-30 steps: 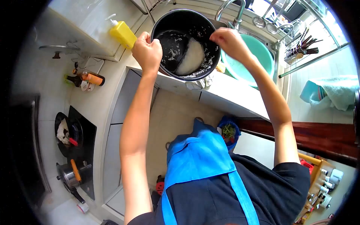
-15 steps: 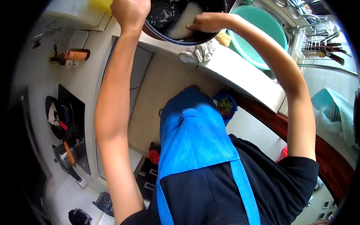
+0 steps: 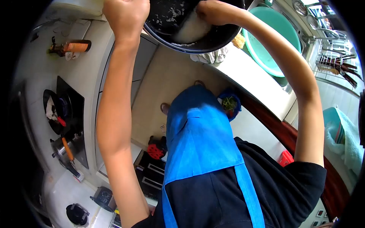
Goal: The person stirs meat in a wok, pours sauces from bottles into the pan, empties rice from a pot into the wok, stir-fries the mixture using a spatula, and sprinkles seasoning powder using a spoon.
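Note:
A dark round pot [image 3: 163,34], tilted and cut off by the top edge, holds a mound of white rice [image 3: 192,28], with loose grains stuck on its inner wall. My left hand [image 3: 127,17] is closed on the pot's left rim. Inside the pot, my right hand [image 3: 213,12] reaches over the right rim to the rice, its fingers curled down at the top of the mound. Whether any rice is between those fingers is too small to make out. A crumpled cloth [image 3: 211,56] lies under the pot's right side, beside a yellow sponge [image 3: 238,41].
Right of the pot stands a green basin [image 3: 272,41], with a rack of chopsticks [image 3: 336,62] beyond. Bottles [image 3: 76,46], a pan [image 3: 51,110] and a steel pot [image 3: 61,148] are at left. A blue bin [image 3: 231,104] stands on the floor below the counter edge.
My right hand has gone from the pot's right rim down into the pot at the rice. The view has shifted, so the pot now sits higher in the picture.

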A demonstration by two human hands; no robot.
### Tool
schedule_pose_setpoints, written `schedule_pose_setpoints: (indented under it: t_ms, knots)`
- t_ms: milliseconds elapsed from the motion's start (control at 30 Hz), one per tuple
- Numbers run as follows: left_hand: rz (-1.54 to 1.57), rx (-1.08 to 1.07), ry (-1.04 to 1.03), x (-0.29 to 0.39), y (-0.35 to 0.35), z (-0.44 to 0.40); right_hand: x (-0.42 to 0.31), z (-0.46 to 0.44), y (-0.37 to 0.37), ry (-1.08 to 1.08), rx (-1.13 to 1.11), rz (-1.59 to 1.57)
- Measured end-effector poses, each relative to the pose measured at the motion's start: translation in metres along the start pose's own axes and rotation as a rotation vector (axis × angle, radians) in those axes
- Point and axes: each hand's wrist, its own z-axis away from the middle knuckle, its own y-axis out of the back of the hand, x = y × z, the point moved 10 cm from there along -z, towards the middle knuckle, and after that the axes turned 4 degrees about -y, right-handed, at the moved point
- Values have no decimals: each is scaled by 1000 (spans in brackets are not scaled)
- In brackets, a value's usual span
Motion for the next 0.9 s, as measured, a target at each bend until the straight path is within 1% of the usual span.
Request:
schedule_pose_setpoints:
  t_ms: [33, 67, 133, 167, 200, 267, 300, 333, 400, 433, 467, 533, 600, 633, 667, 767, 833, 867, 900]
  knots:
    - [2, 2, -19, 0, 1, 0, 2, -9, -3, -125, -110, -30]
    - [-5, 4, -14, -3, 2, 0, -8, -4, 0, -117, -114, -32]
    - [-21, -3, -71, 0, 5, 1, -45, 14, 13, -53, -102, -715]
    - [52, -2, -55, -3, 5, 1, -63, 22, -3, -19, -378, -798]
    - [50, 1, -56, -3, 7, 2, -65, 25, -25, 7, -504, -821]
    - [16, -18, -38, -3, 8, -1, -55, 16, -21, 58, -428, -231]
    - [-26, -17, -42, -2, 10, -2, -42, 4, -11, 91, -177, -157]
    - [64, -55, 48, -19, 9, -6, -37, 0, 12, 31, -105, -192]
    - [9, -87, 59, -21, 4, -8, -31, -7, 61, 26, -27, -511]
    - [-10, -55, 28, -14, 7, -11, -40, -6, 88, 90, -47, -769]
    - [-32, -28, -1, -9, 10, -13, -40, -4, 115, 56, 51, -787]
    - [-42, -22, -16, 2, 13, -21, -41, -5, 136, 59, 76, -860]
    - [-65, -60, -69, 16, 10, -26, -32, -13, 124, -72, 275, -303]
    - [-115, -99, -63, 20, 8, -30, -32, -15, 99, -64, 313, 135]
    - [-111, -96, -73, 25, 9, -33, -31, -5, 85, 62, 554, 377]
    - [-164, -129, -80, 33, 7, -38, -17, 23, 77, 72, 569, 433]
    - [-196, -118, -56, 27, 3, -42, -10, 33, 53, 1, 374, 515]
    - [-193, -112, -65, 27, 3, -43, -7, 35, 33, -32, 239, 518]
    - [-196, -108, -58, 22, 1, -43, -9, 38, 24, -63, 211, 454]
